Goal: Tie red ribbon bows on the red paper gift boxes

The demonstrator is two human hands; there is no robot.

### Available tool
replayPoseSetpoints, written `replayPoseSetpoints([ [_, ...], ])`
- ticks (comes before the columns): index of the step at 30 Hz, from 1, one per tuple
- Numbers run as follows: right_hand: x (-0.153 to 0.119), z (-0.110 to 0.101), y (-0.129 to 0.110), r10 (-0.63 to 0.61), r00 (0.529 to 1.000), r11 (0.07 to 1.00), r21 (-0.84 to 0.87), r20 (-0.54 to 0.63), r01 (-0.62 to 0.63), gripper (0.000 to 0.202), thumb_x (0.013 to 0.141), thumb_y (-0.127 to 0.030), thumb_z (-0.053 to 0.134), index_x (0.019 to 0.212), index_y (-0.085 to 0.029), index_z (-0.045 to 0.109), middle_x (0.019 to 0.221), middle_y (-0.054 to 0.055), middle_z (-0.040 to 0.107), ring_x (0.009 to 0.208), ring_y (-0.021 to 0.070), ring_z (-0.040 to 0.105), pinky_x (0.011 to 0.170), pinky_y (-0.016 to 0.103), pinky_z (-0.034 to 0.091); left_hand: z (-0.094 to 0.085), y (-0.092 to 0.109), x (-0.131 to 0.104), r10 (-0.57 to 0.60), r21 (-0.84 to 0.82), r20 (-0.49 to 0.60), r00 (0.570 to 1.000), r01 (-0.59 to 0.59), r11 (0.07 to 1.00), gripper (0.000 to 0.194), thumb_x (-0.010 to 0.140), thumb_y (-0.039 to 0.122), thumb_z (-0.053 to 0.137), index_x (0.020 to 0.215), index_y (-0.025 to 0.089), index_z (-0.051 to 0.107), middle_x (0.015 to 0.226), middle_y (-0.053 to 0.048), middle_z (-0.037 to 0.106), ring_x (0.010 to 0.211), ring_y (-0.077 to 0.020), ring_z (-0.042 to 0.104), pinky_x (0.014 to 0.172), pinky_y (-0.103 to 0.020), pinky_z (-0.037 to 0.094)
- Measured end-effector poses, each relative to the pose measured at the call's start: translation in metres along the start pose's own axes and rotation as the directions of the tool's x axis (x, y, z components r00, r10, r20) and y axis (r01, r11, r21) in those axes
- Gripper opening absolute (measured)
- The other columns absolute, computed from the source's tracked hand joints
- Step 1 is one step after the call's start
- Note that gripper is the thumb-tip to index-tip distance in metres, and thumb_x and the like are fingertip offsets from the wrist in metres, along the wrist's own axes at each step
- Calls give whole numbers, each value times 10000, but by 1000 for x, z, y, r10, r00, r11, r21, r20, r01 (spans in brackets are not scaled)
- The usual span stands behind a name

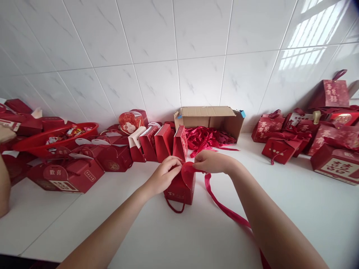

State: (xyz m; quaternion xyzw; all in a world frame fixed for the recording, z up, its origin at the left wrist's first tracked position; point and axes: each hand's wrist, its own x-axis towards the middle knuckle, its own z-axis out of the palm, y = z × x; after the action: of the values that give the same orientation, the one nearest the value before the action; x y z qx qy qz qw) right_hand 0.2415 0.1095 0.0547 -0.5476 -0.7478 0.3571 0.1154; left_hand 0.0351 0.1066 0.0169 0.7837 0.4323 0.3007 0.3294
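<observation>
A small red gift box [179,188] stands on the white counter in front of me, its rounded top flap [187,173] raised and a dark red cord handle [177,209] hanging at its front. My left hand [166,172] is closed on the box's upper left side, fingers bent against the top edge. My right hand [211,161] pinches a red satin ribbon [221,203] at the right of the flap. From there the ribbon's long tail runs down the counter and passes under my right forearm. The fingertips of both hands are partly hidden.
Behind the box lie a row of red boxes [164,140] and an open cardboard carton [209,112] with loose red ribbons [203,138]. A red basin [30,146] of wrapped sweets and more gift boxes stand left; tied boxes [283,147] stand right. Another person's arm [4,186] shows at far left.
</observation>
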Motion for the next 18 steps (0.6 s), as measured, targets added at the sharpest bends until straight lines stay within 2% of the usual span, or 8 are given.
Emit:
replayPoseSetpoints([
  [3,-1,0,0,7,1000,999,-41,-26,-8,192,752,-369,568,688,-189,557,782,37,619,668,164,568,535,261,382,0,3,-1,22,31,-32,999,-21,999,201,885,348,426,763,210,508,1050,-35,554,1015,-197,529,902,-312,394],
  [5,-2,0,0,-32,995,999,-38,-93,29,226,771,-392,565,885,-206,625,988,65,640,839,211,596,633,287,434,0,6,-2,36,27,-61,998,-34,999,204,890,368,419,788,217,510,1010,-27,566,982,-193,532,873,-303,402],
  [7,-2,1,-1,-109,978,994,-14,-178,108,357,794,-429,554,1083,-226,608,1163,83,597,1008,244,565,751,319,451,-1,9,-2,33,14,-79,996,-32,999,210,896,388,408,828,223,520,944,-14,572,908,-180,533,830,-289,407],
  [9,0,6,-3,-211,952,975,17,-221,220,401,815,-445,541,1154,-238,593,1220,82,576,1090,246,533,832,336,441,-1,12,-1,25,-1,-88,996,-25,1000,224,902,399,395,856,224,527,869,-1,563,813,-162,515,764,-269,406],
  [11,4,13,-6,-293,933,948,65,-210,313,337,835,-414,525,1094,-226,631,1152,70,621,1061,226,555,860,333,433,-2,14,1,29,-14,-103,994,-31,999,235,904,402,392,850,218,527,819,7,545,750,-149,484,711,-254,396],
  [14,12,21,-8,-329,919,927,114,-215,358,205,832,-314,528,880,-173,670,944,53,681,919,191,605,829,314,439,-2,13,3,36,-32,-131,991,-41,999,238,907,404,392,868,215,531,819,8,541,747,-145,478,724,-256,399],
  [16,14,21,-10,-332,904,915,140,-268,378,160,815,-272,545,787,-157,652,859,45,678,855,173,609,786,291,444,-4,11,2,11,-55,-120,993,-17,998,224,901,405,410,931,223,538,887,-6,564,820,-162,514,784,-280,414],
  [18,8,14,-13,-344,871,889,178,-351,423,167,819,-278,548,749,-153,633,807,34,661,798,153,598,737,271,445,-6,8,-2,2,-83,-69,998,-8,997,210,879,386,466,1016,242,533,1034,-30,574,990,-197,530,886,-316,410],
])
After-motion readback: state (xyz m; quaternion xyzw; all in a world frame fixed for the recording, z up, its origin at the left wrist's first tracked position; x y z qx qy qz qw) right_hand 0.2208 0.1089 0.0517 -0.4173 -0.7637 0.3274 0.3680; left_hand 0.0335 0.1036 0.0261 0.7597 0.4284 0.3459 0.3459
